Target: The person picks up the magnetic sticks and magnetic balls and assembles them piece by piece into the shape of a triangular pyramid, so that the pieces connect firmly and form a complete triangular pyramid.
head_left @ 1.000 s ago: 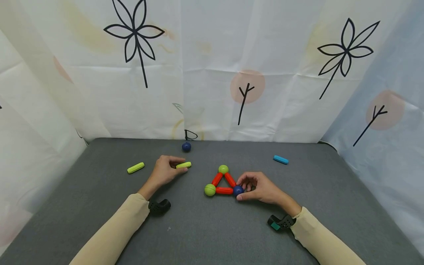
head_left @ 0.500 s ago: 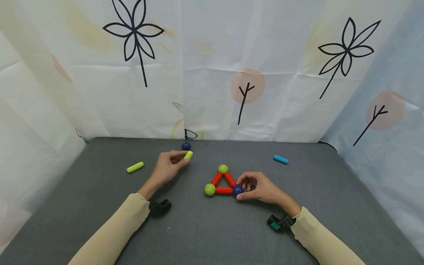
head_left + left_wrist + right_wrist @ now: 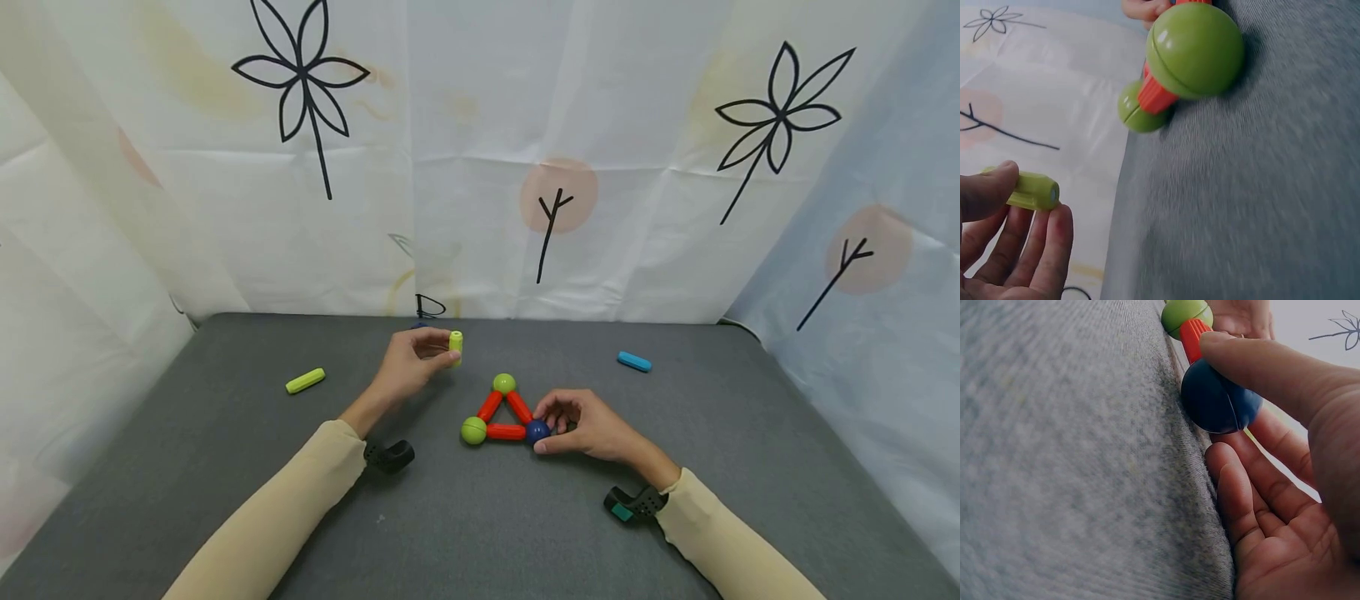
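My left hand [image 3: 408, 362] pinches a yellow-green building rod [image 3: 456, 347] between thumb and fingers. It holds the rod upright above the table, behind and left of a flat triangle of red rods [image 3: 506, 432] and balls. The left wrist view shows the end of the held rod [image 3: 1038, 191]. A green ball [image 3: 504, 383] forms the triangle's far corner, another green ball [image 3: 474, 430] its near left one. On the right corner is a dark blue ball [image 3: 537, 431], which my right hand [image 3: 588, 423] grips between thumb and fingers; the right wrist view shows the thumb against this ball [image 3: 1213, 397].
A second yellow-green rod [image 3: 305, 381] lies at the left of the grey table [image 3: 465, 533], a light blue rod [image 3: 634, 361] at the back right. Near the back edge, another dark blue ball [image 3: 420, 326] is mostly hidden behind my left hand. A patterned cloth [image 3: 480, 225] hangs behind.
My left hand has lifted the yellow-green rod, turned it from lying to upright and carried it right towards the triangle. My right hand stays on the blue ball.
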`<state>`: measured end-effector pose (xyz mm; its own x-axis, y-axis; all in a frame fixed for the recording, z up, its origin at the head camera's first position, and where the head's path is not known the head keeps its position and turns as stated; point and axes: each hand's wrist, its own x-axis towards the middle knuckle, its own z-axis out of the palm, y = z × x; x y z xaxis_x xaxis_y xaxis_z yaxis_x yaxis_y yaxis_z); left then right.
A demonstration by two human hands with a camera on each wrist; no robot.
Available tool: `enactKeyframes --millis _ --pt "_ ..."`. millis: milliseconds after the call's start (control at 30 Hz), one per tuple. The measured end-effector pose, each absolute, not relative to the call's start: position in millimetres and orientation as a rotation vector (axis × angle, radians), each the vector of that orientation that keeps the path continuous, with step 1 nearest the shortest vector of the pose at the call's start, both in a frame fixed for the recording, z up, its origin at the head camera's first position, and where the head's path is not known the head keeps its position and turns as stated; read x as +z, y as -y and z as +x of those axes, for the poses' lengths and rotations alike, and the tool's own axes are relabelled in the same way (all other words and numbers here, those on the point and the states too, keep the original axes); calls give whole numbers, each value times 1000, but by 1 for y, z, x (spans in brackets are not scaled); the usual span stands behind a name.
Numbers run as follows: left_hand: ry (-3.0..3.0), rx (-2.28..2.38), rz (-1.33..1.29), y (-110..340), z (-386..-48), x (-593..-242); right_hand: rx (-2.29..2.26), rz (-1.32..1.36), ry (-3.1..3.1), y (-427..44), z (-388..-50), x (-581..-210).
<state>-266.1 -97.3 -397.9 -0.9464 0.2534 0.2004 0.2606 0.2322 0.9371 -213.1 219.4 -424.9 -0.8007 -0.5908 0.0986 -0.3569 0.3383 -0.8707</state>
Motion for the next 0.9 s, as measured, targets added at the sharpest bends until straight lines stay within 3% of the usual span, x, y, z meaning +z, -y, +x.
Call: enactKeyframes --millis 467,900 --pt "2473 -1970 -673 52 -275 -394 -1462 -835 -2356 -218 -213 -424" --pt "2531 -1904 -734 39 -275 -385 -1466 -825 -2345 -219 -213 -424"
